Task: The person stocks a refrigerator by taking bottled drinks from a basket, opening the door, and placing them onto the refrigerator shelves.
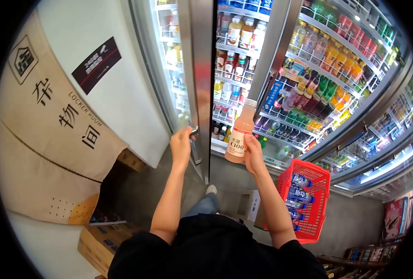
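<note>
My right hand [253, 153] is wrapped round a pink drink bottle [242, 132] with a white label reading C100, held tilted in front of the cooler. My left hand [182, 143] grips the metal handle [194, 131] of a glass cooler door [201, 69], which stands open. Behind the bottle, the cooler shelves [241, 48] carry rows of drinks in several colours. A red basket [318, 204] with several blue-labelled bottles [301, 195] is to the right of my right forearm.
More glass-fronted coolers [336, 56] line the right side. A beige curtain [43, 135] hangs at the left beside a white wall [118, 83]. Cardboard boxes [97, 246] lie at the lower left, and a small carton [249, 204] is near my feet.
</note>
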Demonstrator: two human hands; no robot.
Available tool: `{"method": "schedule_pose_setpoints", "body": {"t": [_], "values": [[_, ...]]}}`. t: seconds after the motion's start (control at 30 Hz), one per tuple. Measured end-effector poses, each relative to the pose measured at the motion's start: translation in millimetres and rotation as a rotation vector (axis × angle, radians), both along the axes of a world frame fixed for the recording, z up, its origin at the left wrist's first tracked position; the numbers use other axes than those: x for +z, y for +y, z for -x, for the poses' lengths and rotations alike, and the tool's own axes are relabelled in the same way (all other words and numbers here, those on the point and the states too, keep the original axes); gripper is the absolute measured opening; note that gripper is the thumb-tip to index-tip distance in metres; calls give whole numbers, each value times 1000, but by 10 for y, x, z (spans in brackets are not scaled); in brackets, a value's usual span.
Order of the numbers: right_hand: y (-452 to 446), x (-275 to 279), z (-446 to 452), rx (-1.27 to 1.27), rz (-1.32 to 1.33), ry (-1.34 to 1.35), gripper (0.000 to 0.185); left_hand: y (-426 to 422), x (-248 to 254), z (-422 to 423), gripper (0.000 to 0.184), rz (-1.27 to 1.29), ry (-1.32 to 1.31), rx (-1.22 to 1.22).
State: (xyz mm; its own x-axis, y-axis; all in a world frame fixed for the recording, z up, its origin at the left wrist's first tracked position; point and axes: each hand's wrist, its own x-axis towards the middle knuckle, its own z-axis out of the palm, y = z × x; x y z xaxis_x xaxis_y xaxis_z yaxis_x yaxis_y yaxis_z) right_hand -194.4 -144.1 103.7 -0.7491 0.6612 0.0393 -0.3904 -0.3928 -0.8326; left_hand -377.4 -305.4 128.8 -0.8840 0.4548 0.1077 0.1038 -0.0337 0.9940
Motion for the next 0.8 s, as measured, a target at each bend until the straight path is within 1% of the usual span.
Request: {"method": "schedule_pose_setpoints", "body": {"t": [0.07, 0.1, 0.13, 0.2, 0.23, 0.27, 0.33, 0.4, 0.47, 0.5, 0.53, 0.6, 0.67, 0.73, 0.8], "values": [[-127, 5, 100, 55, -4, -8, 42, -261, 87, 9, 15, -196, 44, 137], [-189, -16, 162, 66, -5, 0, 42, -393, 105, 30, 10, -169, 119, 246], [-236, -25, 197, 80, -2, 10, 42, -491, 115, -1, 10, -166, 130, 259], [-334, -23, 278, 100, -22, 8, 43, -670, 205, -110, 10, -210, 455, 719], [-376, -17, 327, 106, -17, 23, 43, -741, 288, -233, 9, -193, 512, 717], [-416, -25, 335, 122, -20, 18, 43, -712, 381, -339, 4, -293, 657, 609], [-455, -15, 286, 143, -32, -2, 44, -565, 350, -404, 5, -333, 809, 294], [-467, -26, 221, 119, -38, 4, 45, -347, 360, -452, 11, -157, 691, -15], [-436, -53, 141, 84, -70, -18, 45, 0, 201, -311, 19, -103, 410, -160], [-437, -10, 93, 53, -53, -25, 43, 162, 95, -215, 24, -98, 313, -225], [-396, -22, 53, 40, -51, -31, 43, 278, 57, -141, 24, -99, 306, -239], [-306, -65, -54, 43, -53, -30, 41, 446, -14, 3, 28, 36, 147, -405], [-227, -61, -70, -3, -68, -40, 41, 581, 67, 140, 34, 90, 193, -528], [-164, -44, -71, -34, -32, -32, 41, 758, 98, 353, 36, 84, 147, -617], [-99, 19, -18, -47, -21, -27, 40, 910, 175, 492, 38, 74, 189, -627]]}}
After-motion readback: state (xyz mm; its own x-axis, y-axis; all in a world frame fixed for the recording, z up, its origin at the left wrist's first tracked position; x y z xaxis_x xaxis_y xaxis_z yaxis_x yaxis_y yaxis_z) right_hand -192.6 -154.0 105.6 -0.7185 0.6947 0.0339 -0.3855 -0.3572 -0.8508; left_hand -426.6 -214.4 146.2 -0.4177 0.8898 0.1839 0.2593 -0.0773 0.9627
